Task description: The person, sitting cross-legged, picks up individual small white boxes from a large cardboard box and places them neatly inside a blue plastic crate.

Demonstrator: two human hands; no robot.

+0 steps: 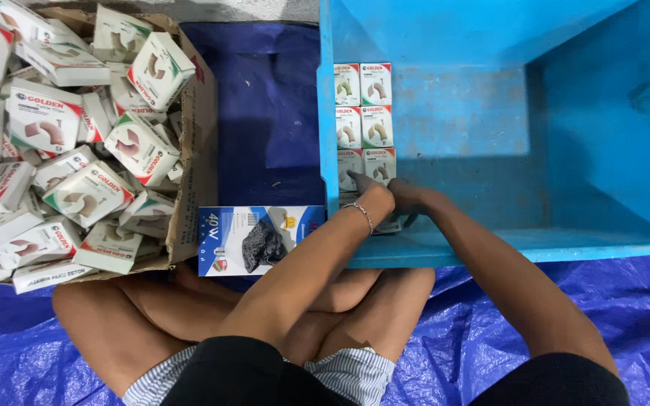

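Both my hands reach over the near rim into a large blue plastic crate point(603, 135). My left hand point(374, 197) and my right hand point(408, 197) meet at its near left corner, pressed on small white boxes point(385, 224) that are mostly hidden under my fingers. A thin bracelet point(360, 214) circles my left wrist. Above my hands, two columns of the same small white boxes point(365, 124) lie flat along the crate's left wall, each with red and green corners and a picture of a curved clip.
A torn cardboard carton point(193, 188) at the left holds a heap of several identical small white boxes point(77, 143). A blue and white box point(257, 239) lies between carton and crate. A blue tarp point(505, 316) covers the floor. My crossed legs point(189, 316) are below.
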